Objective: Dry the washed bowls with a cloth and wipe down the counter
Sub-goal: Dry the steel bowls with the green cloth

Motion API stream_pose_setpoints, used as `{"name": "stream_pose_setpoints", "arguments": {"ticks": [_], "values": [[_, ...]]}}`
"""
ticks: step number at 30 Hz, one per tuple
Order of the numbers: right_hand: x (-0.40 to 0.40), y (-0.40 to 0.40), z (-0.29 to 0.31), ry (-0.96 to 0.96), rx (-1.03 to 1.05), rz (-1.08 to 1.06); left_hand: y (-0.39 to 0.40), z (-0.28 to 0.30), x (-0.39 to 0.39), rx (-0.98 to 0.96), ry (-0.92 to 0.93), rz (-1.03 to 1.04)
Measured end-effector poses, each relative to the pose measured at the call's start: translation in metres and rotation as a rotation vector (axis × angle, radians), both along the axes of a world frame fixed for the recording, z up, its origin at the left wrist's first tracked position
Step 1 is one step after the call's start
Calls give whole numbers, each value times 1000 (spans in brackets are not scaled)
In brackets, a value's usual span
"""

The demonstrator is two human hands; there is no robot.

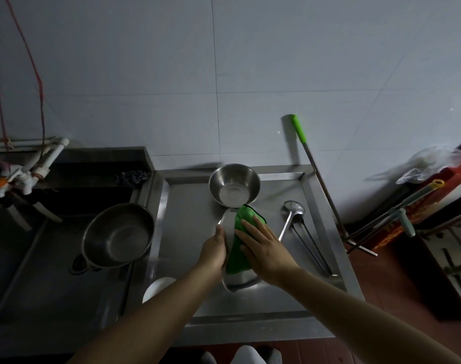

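white bowl [158,287]: nearest, 7 o'clock of the hands, at counter's L edge, partly hidden by L forearm.
L hand [215,252]: fingers curled round L rim of held bowl, thumb on top edge. Gripping.
held bowl [230,281]: steel, tipped on edge, between both hands, low rim near or on counter, can't tell which.
R hand [263,249]: fingers straight, spread a bit, pressing cloth flat vs bowl. No curl.
cloth [237,256]: green, dark trim, draped over bowl, under R palm, top corner sticks out at 12.
counter [190,232]: steel drainboard w/ raised lip, centre frame.
ladle [292,214]: 2 o'clock of hands, lying on counter, cup end far.
tongs [312,248]: just R of ladle, flat on counter.
2nd steel bowl [234,185]: 12 o'clock, upright, back of counter, apart from held bowl.
big pot [117,235]: 9 o'clock, in sink [27,271], tilted.
scrubber [132,177]: 11 o'clock, on ledge behind sink.
mop handle [306,153]: green grip, 1 o'clock, leaning on wall.
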State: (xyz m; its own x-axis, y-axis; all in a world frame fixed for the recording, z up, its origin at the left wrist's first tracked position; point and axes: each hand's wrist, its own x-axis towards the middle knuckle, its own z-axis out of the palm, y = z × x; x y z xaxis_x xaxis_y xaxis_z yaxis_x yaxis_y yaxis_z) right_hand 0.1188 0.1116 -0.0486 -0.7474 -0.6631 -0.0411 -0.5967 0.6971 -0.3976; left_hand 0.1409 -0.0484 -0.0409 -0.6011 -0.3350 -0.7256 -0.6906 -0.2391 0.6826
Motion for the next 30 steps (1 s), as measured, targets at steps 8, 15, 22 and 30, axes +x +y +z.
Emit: {"name": "stream_pose_setpoints", "arguments": {"ticks": [8,15,22,30], "values": [[16,-14,-8,163,4,-85,8,-7,-4,-25,57,32],[-4,-30,1,112,54,-115,-2,-3,2,-281,78,-127],[6,-17,-9,160,150,53,-19,-15,10,-82,-42,155],[33,-18,-36,333,190,18,-24,-21,-4,302,-35,577]]}}
